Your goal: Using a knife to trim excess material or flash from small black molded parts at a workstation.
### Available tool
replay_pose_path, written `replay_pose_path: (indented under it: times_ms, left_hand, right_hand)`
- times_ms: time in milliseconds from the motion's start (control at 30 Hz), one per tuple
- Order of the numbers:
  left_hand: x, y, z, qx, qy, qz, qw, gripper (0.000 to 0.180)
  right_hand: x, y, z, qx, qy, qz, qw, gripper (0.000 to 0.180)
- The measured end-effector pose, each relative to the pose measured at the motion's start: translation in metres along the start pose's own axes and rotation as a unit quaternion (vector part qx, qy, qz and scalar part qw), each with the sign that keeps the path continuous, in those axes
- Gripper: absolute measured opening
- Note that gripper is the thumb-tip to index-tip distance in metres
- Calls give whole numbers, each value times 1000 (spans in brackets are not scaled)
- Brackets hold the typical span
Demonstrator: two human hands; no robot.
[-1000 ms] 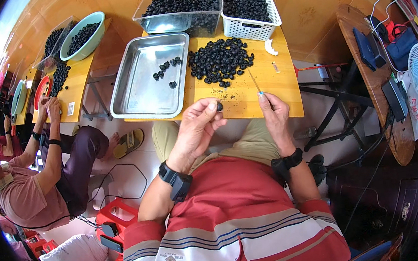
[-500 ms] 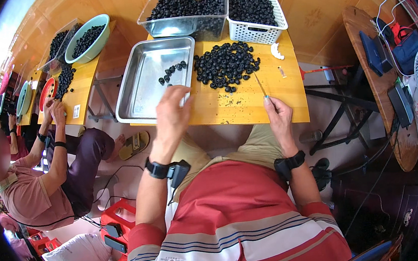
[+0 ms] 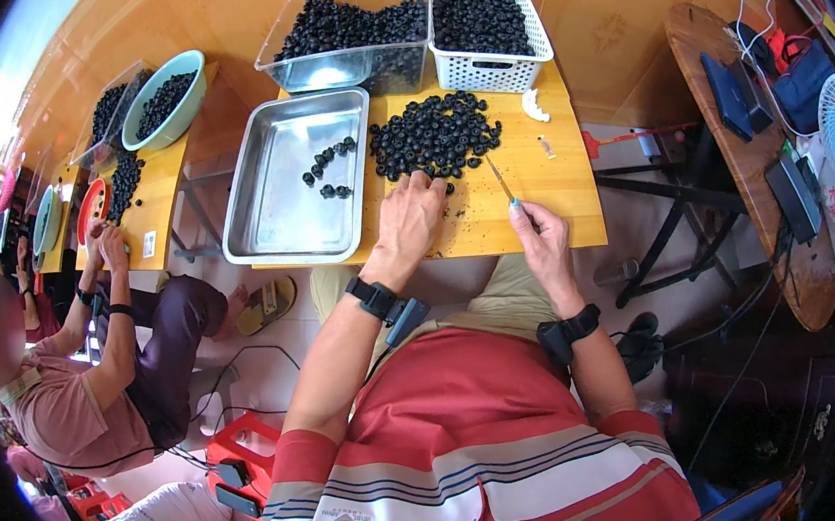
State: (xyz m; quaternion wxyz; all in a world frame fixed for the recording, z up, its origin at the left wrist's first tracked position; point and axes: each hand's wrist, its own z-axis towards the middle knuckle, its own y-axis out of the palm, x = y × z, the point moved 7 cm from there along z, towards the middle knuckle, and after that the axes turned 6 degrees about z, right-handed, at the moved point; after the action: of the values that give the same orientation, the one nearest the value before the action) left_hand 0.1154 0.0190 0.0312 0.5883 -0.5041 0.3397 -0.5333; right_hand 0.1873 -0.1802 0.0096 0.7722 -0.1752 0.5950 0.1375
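My left hand [image 3: 410,219] reaches down to the near edge of a pile of small, round, black fruits [image 3: 433,133] on the yellow table. Its fingers are bent and drawn together at the pile; their tips and anything between them are hidden. In my right hand [image 3: 543,240], at the table's front edge, is a thin pointed tool [image 3: 500,178], gripped between thumb and fingers, its narrow end pointing away toward the pile. Left of the pile lies a shallow metal tray [image 3: 279,236] with several of the black fruits in it.
A clear plastic bin [image 3: 319,72] and a white perforated basket [image 3: 490,73], both full of black fruits, stand behind. A crumpled white scrap [image 3: 533,106] lies on the yellow table [image 3: 573,207]. At left, a co-worker [image 3: 88,393] sits at another table. A wooden board [image 3: 790,265] with devices is at right.
My left hand has moved from above the tray's right edge to the pile. More black fruits now lie in the tray. My right hand still holds the thin tool.
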Motion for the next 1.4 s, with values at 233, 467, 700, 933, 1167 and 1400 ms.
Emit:
replay_pose_path:
  times_ms: [233, 467, 700, 933, 1167, 1400]
  left_hand:
    - [-1, -7, -9, 34, 36, -39, 998, 17]
    - [-10, -29, -33, 82, -30, -235, 968, 29]
    - [-28, 15, -45, 3, -181, -611, 770, 20]
    - [-15, 28, -59, -33, -263, -818, 511, 11]
    - [1, 25, -65, -41, -246, -883, 398, 11]
    - [6, 23, -71, -52, -210, -913, 345, 10]
  right_hand:
    - [4, -1, 1, -8, 13, 1, 1000, 42]
    - [6, -1, 0, -9, 11, -1, 1000, 44]
    - [0, 3, -2, -21, 3, -19, 1000, 43]
    - [-15, 16, -17, -43, 3, -27, 999, 39]
    - [-44, 38, -29, -114, -71, -34, 990, 35]
    - [-48, 45, -33, -142, -92, -66, 983, 33]
